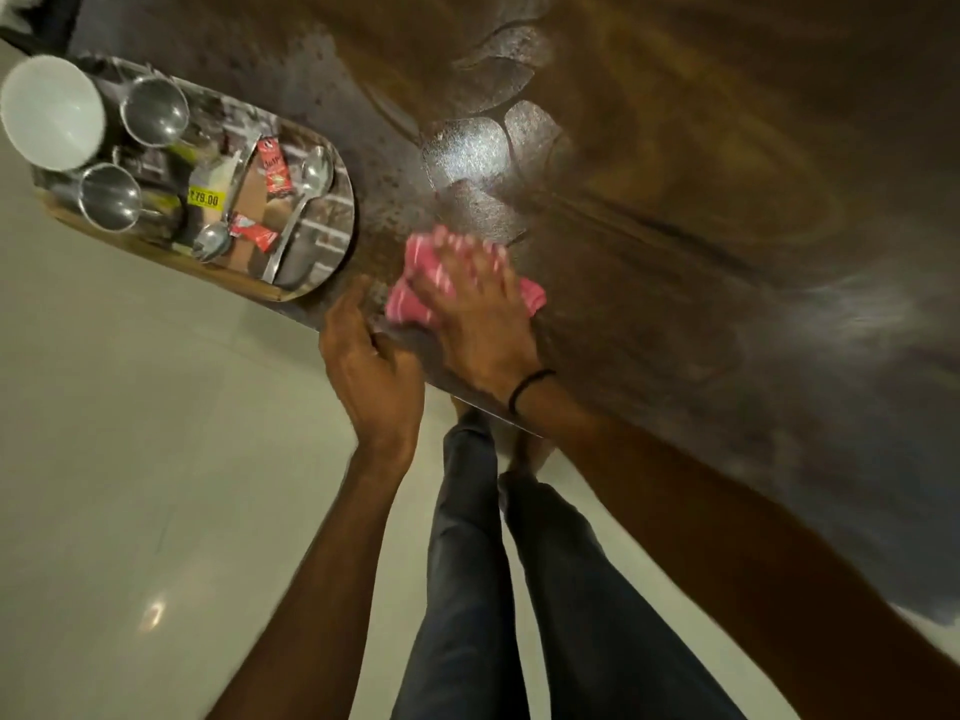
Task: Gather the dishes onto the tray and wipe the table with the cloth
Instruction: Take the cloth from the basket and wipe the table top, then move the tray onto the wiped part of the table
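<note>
Item: our right hand (480,309), flat and fingers spread, presses the pink striped cloth (415,298) onto the dark worktop (675,200), close to its near edge. Our left hand (371,366), loosely curled, rests on that edge just beside the cloth and holds nothing. Open worktop runs far to the right and ahead. Left: tray (332,272) at the worktop's edge, near the cloth, carrying a white bowl (49,111), two steel cups (154,111), spoons (306,200) and red sachets (274,171). Pale floor (156,459) lies below.
</note>
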